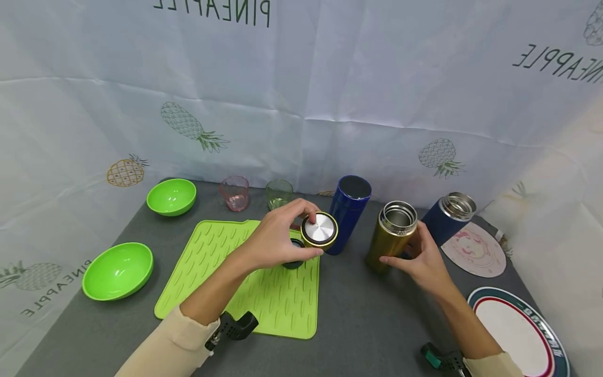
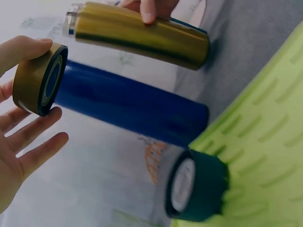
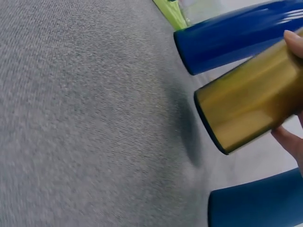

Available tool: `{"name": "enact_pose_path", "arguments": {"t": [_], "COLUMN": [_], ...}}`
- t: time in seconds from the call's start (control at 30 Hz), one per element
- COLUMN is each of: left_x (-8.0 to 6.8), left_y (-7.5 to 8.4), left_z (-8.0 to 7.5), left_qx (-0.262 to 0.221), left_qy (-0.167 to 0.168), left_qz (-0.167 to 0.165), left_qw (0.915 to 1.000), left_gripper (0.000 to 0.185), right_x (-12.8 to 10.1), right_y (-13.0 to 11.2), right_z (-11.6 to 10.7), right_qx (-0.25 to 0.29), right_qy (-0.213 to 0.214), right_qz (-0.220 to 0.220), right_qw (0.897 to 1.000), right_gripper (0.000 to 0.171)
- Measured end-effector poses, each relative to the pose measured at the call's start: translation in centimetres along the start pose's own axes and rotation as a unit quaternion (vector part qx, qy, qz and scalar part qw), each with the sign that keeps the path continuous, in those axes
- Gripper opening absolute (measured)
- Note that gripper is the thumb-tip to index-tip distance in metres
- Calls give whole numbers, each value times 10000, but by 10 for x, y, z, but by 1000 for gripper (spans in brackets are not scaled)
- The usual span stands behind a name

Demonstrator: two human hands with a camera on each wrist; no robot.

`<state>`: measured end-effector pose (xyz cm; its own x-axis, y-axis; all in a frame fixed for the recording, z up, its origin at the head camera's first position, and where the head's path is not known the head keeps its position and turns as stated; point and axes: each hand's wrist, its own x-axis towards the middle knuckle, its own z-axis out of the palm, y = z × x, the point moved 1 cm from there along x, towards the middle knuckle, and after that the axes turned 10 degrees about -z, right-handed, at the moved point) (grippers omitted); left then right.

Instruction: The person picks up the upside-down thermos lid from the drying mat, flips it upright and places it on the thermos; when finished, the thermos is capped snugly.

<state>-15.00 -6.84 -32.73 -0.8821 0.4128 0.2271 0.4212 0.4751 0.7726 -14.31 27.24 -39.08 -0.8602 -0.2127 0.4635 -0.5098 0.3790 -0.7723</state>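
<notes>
My left hand pinches a round gold lid with a silvery top between thumb and fingers, over the right part of the green mat. In the left wrist view the lid's dark-rimmed underside faces the flasks. My right hand grips a gold thermos flask by its side; its steel mouth is uncovered. In the right wrist view the flask's base looks slightly off the table, with a shadow beside it. A tall blue flask stands between the hands. A dark teal lid rests on the mat, partly behind my left hand.
An uncapped dark blue flask stands right of the gold one. Two green bowls are at left. A pink glass and a greenish glass stand behind the green mat. A pink disc and a rimmed plate lie at right.
</notes>
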Motion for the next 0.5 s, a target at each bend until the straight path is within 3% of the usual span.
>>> {"name": "enact_pose_path", "arguments": {"t": [0.3, 0.5], "left_x": [18, 25], "left_y": [37, 47], "left_z": [8, 15], "left_qx": [167, 83], "left_qy": [-53, -134], "left_qz": [1008, 1225], "left_qw": [9948, 9923], "left_gripper": [43, 44], "right_x": [-2, 1], "right_y": [-8, -8], "right_z": [-10, -11], "right_qx": [-133, -158], "right_qy": [-937, -1464], "right_qz": [-165, -110], "right_qw": [9954, 9890], "right_gripper": [93, 89]}}
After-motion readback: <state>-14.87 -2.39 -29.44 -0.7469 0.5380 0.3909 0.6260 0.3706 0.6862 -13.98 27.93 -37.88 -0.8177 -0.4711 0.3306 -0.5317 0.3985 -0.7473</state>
